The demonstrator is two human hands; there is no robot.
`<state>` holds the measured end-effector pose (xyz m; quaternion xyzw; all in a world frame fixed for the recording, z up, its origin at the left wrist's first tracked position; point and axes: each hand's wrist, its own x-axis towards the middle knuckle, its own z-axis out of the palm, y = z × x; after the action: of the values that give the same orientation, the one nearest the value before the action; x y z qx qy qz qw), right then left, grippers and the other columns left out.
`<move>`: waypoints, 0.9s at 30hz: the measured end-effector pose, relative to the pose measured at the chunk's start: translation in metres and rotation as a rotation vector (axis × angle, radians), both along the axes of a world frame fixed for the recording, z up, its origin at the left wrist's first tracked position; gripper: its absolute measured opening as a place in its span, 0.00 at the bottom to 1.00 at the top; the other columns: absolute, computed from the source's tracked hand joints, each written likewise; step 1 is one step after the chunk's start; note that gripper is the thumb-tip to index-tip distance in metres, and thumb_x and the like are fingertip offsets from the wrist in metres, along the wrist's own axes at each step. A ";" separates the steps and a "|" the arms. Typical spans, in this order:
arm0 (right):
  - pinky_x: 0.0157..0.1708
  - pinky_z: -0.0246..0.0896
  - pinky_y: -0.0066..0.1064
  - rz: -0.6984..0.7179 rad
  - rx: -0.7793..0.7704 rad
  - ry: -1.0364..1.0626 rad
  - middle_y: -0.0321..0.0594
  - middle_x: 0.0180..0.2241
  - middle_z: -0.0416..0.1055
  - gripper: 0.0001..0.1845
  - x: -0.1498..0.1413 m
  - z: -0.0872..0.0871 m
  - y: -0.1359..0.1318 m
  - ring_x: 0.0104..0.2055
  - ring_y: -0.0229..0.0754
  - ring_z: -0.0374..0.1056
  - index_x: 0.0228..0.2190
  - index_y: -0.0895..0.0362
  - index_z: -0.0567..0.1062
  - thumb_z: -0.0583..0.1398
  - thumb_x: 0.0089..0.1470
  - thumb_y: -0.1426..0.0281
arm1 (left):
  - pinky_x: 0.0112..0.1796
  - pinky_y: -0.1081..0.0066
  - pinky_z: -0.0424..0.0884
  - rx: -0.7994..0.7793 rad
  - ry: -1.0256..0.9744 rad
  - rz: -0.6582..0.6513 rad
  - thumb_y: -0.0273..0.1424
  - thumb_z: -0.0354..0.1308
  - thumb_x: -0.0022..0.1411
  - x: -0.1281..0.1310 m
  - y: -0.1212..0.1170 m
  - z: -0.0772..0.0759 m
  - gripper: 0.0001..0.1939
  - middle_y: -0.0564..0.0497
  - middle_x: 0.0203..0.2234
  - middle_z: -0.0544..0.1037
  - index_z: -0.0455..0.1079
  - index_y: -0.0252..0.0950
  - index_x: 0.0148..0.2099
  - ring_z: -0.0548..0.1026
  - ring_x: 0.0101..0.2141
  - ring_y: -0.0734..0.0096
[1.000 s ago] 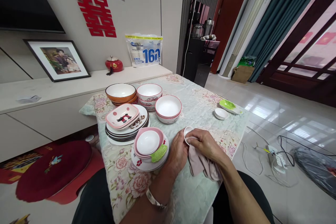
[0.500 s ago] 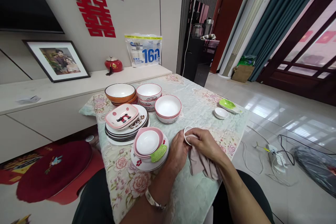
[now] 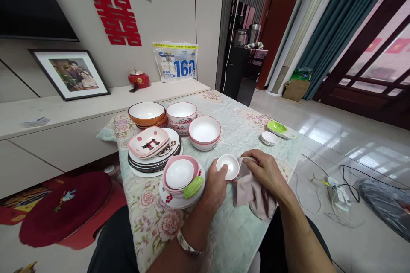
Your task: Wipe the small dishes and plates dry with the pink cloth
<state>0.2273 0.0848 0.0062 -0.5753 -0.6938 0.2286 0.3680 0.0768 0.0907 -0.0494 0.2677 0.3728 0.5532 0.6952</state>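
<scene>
My left hand [image 3: 217, 185] grips a small white dish [image 3: 231, 166], thumb inside it and fingers beneath. Just to its right, my right hand [image 3: 264, 172] is closed on a pinkish-beige cloth [image 3: 253, 194], which hangs down over the table. Left of my left hand sits a white bowl [image 3: 180, 173] inside a pink bowl [image 3: 166, 185], with a green leaf-shaped dish [image 3: 194, 187] beside it, all on white plates [image 3: 179, 203]. A stack of small white dishes [image 3: 269, 138] and a green and white dish [image 3: 282, 129] lie at the right edge.
Farther back on the flowered tablecloth [image 3: 160, 222] stand red-rimmed bowls [image 3: 205, 130], orange bowls [image 3: 146, 115] and a stack of plates [image 3: 155, 164] topped by a pink square dish [image 3: 148, 141]. A low cabinet [image 3: 121, 98] borders the table; a power strip [image 3: 338, 194] lies on the floor.
The small dish has turned from edge-on to face up in my left hand. My right hand has drawn away to the right with the cloth.
</scene>
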 end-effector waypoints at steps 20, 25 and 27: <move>0.41 0.66 0.32 0.199 -0.248 0.379 0.40 0.39 0.79 0.14 -0.027 -0.024 0.008 0.40 0.44 0.73 0.42 0.58 0.78 0.60 0.54 0.67 | 0.37 0.69 0.72 0.039 -0.205 -0.091 0.43 0.65 0.57 -0.006 -0.001 -0.008 0.31 0.41 0.48 0.77 0.67 0.36 0.59 0.77 0.41 0.63; 0.42 0.63 0.32 0.316 -0.163 0.075 0.38 0.35 0.77 0.10 -0.018 -0.015 0.005 0.39 0.42 0.72 0.37 0.55 0.81 0.59 0.55 0.73 | 0.38 0.69 0.72 0.060 -0.140 -0.038 0.44 0.63 0.57 -0.007 -0.001 -0.005 0.29 0.42 0.46 0.78 0.67 0.36 0.58 0.77 0.43 0.62; 0.41 0.61 0.31 0.273 -0.079 -0.101 0.39 0.35 0.75 0.11 -0.017 -0.014 0.003 0.38 0.42 0.70 0.34 0.55 0.80 0.58 0.54 0.76 | 0.37 0.67 0.73 0.066 -0.102 -0.039 0.45 0.62 0.58 -0.007 -0.001 -0.004 0.30 0.42 0.46 0.78 0.67 0.36 0.58 0.77 0.42 0.61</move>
<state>0.2105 0.0882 -0.0077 -0.5004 -0.7737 0.2745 0.2751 0.0698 0.0902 -0.0537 0.2693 0.3132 0.5646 0.7146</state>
